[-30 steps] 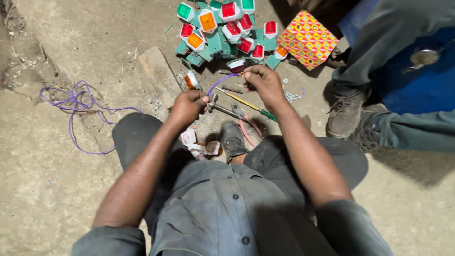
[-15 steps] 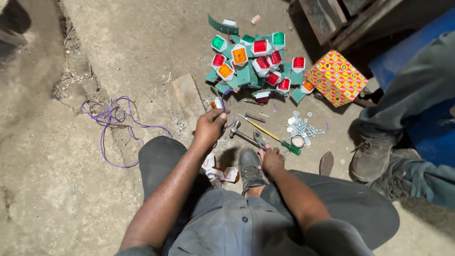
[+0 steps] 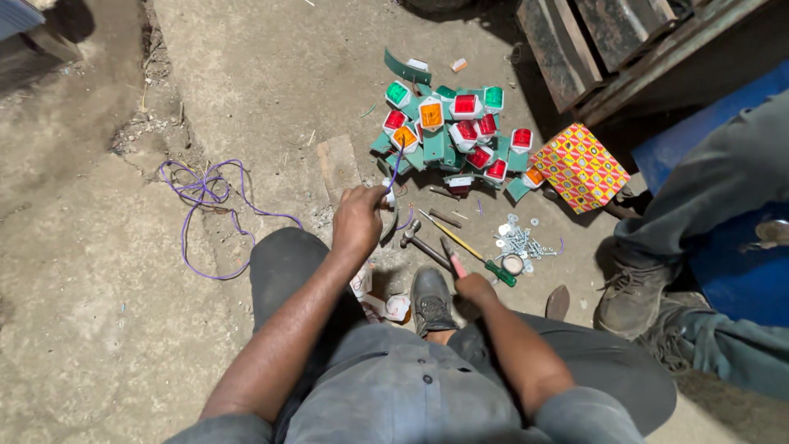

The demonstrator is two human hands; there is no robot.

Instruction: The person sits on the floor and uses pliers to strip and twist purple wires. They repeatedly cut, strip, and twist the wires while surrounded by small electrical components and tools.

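A loose coil of purple wire (image 3: pixel 201 193) lay on the rough, dusty concrete floor (image 3: pixel 90 271), well left of the pile of lamps (image 3: pixel 452 131), a heap of small green-backed housings with glossy red, orange and green lenses. The left hand (image 3: pixel 358 219) sat just below and left of that pile, its fingers (image 3: pixel 376 197) clamped on a small white part with a thin purple lead (image 3: pixel 397 168) rising toward the lamps. Below the pile lay a metal hammer (image 3: pixel 423 244) and a slim yellow screwdriver with a green handle (image 3: pixel 468 249). The right hand (image 3: pixel 475 288), near the pile half a second before, had dropped back; its fingers were closed around red-handled pliers (image 3: pixel 451 261). Right of the pile sat a patterned red-and-yellow box (image 3: pixel 579 167).
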